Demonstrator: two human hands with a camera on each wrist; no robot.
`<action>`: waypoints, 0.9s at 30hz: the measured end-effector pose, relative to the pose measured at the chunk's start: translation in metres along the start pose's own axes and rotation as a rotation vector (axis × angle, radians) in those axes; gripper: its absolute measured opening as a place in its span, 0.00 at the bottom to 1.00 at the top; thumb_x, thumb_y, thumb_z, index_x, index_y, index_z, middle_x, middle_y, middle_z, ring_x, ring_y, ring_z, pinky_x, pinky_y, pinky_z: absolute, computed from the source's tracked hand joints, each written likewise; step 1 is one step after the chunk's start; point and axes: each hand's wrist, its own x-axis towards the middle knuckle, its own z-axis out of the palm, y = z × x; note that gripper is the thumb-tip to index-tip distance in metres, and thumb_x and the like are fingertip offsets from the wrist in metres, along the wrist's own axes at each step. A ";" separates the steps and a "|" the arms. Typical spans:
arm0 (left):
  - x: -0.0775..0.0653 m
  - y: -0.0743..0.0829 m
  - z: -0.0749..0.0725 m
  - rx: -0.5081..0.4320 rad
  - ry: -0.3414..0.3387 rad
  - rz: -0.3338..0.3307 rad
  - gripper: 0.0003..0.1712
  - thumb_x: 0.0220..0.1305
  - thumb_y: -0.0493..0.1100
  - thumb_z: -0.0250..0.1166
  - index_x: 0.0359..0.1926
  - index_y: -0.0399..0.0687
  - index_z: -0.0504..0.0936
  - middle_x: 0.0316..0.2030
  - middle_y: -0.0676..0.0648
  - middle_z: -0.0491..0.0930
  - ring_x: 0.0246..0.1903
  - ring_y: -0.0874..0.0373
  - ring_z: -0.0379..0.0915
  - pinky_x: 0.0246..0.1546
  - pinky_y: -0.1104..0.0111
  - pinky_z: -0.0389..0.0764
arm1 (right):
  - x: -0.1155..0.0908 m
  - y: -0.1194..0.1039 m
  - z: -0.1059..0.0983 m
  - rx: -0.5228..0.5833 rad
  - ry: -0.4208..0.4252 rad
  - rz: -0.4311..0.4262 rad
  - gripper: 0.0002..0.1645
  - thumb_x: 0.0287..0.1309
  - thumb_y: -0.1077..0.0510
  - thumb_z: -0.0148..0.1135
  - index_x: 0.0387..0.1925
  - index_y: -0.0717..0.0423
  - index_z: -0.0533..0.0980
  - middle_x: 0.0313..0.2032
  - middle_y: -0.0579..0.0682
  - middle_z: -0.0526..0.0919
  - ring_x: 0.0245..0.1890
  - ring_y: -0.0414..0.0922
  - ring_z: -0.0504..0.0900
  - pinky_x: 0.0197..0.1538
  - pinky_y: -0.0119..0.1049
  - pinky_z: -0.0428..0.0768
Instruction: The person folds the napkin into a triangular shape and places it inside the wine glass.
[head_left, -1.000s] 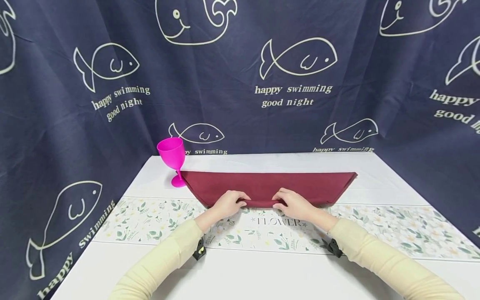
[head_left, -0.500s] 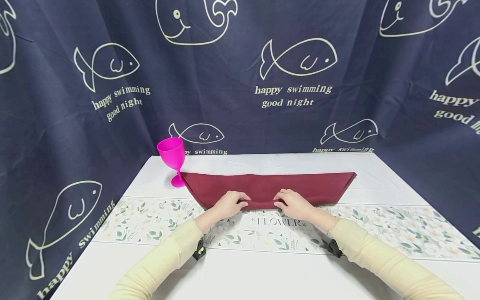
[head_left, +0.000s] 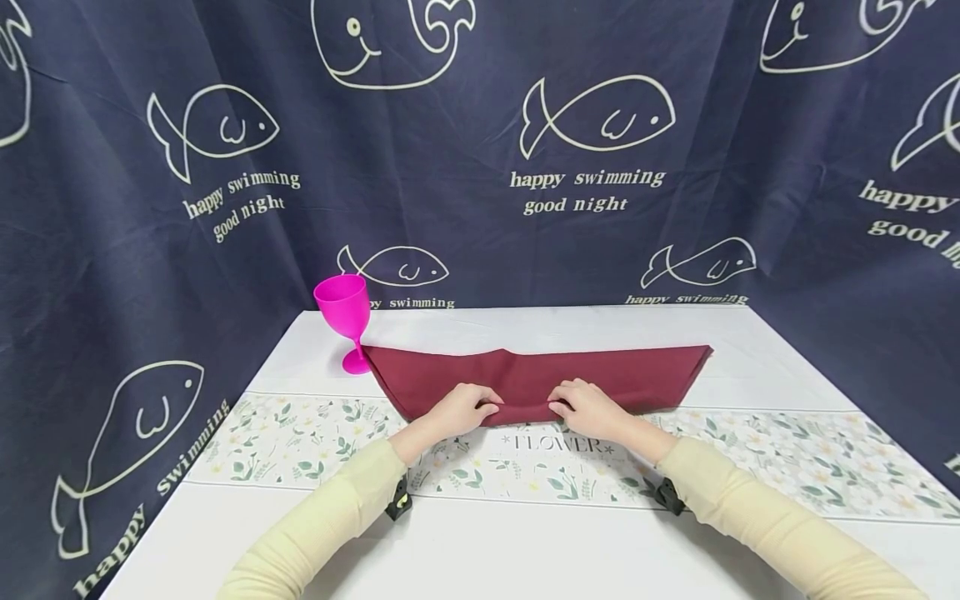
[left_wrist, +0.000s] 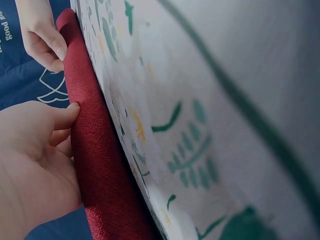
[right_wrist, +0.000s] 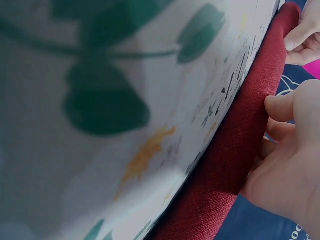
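A dark red cloth napkin (head_left: 622,373) lies across the table as a folded strip, wide along its far side and narrower along its near side. My left hand (head_left: 457,410) pinches its near edge left of the middle. My right hand (head_left: 588,410) pinches the same edge a short way to the right. In the left wrist view, the left thumb rests on the rounded red fold (left_wrist: 97,125), and the fingers go behind it. The right wrist view has the right thumb on the napkin's roll (right_wrist: 240,125) likewise, its fingertips partly hidden.
A bright pink goblet (head_left: 345,310) stands at the back left, its stem right by the napkin's far left corner. The white table (head_left: 480,542) carries a floral printed band (head_left: 315,442) across its middle. A navy curtain (head_left: 450,167) with fish drawings hangs behind and at both sides.
The napkin's near edge between my hands has come slightly towards me. Its far edge now dips, with a small peak near the middle. Both hands have hardly moved.
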 end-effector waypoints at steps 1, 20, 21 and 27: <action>0.000 0.000 0.000 0.000 -0.002 0.000 0.10 0.66 0.40 0.58 0.43 0.45 0.84 0.40 0.48 0.84 0.42 0.59 0.78 0.44 0.68 0.77 | 0.000 0.000 0.000 0.001 -0.003 -0.003 0.10 0.63 0.60 0.54 0.39 0.60 0.80 0.35 0.51 0.81 0.40 0.50 0.76 0.46 0.48 0.74; 0.001 -0.003 0.001 -0.014 -0.011 -0.008 0.11 0.67 0.41 0.56 0.45 0.45 0.83 0.42 0.48 0.83 0.44 0.59 0.77 0.45 0.67 0.77 | 0.002 -0.002 -0.001 0.062 -0.012 0.030 0.08 0.63 0.59 0.55 0.40 0.57 0.77 0.35 0.47 0.79 0.36 0.43 0.76 0.44 0.42 0.76; 0.000 -0.003 0.001 -0.017 -0.012 -0.005 0.11 0.67 0.40 0.56 0.46 0.45 0.82 0.43 0.48 0.83 0.45 0.58 0.77 0.46 0.67 0.77 | 0.002 -0.002 -0.001 0.065 -0.007 0.023 0.07 0.63 0.59 0.55 0.39 0.57 0.77 0.34 0.46 0.78 0.34 0.41 0.75 0.42 0.41 0.76; -0.002 -0.002 0.001 0.027 -0.037 0.014 0.17 0.62 0.35 0.55 0.52 0.45 0.77 0.47 0.46 0.80 0.50 0.56 0.75 0.53 0.64 0.75 | 0.002 0.000 0.000 0.070 0.014 0.015 0.03 0.61 0.59 0.55 0.34 0.55 0.74 0.29 0.43 0.72 0.29 0.37 0.70 0.37 0.35 0.73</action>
